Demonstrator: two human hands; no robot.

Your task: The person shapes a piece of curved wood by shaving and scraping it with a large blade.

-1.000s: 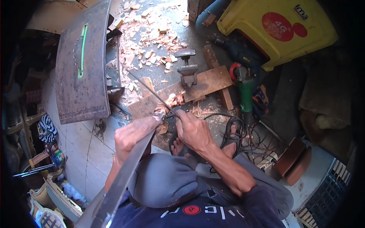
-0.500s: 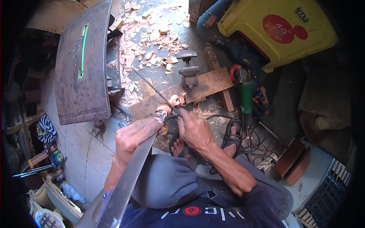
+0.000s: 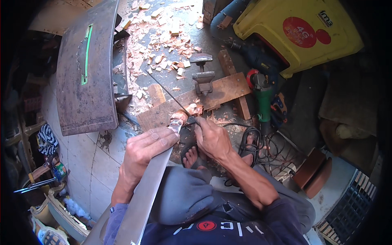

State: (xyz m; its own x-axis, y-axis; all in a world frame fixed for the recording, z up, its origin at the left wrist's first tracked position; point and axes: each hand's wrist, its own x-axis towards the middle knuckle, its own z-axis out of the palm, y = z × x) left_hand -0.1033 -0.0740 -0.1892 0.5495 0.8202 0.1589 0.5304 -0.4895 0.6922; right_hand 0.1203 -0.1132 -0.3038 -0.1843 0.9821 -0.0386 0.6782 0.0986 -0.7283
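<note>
My left hand [image 3: 149,149] grips a long, wide metal blade [image 3: 143,200] near its base. The blade slopes down to the lower left across my lap. At its far end sits a carved reddish wooden handle [image 3: 196,109], close to a plank [image 3: 224,92] on the floor. In my closed right hand [image 3: 214,141] is a thin, dark, rod-like file [image 3: 166,90]. Its shaft crosses over the wooden handle and points to the far left. My fingers partly hide where the file touches the wood.
A small vise [image 3: 202,83] stands by the plank among wood chips [image 3: 163,61]. To the right lie a green angle grinder [image 3: 263,102], a drill [image 3: 257,55], tangled cables [image 3: 273,147] and a yellow plastic stool [image 3: 326,53]. A table saw [image 3: 87,102] stands at left.
The blade and my left hand have shifted slightly right. The file has drawn back a little toward me, its tip now slightly farther right.
</note>
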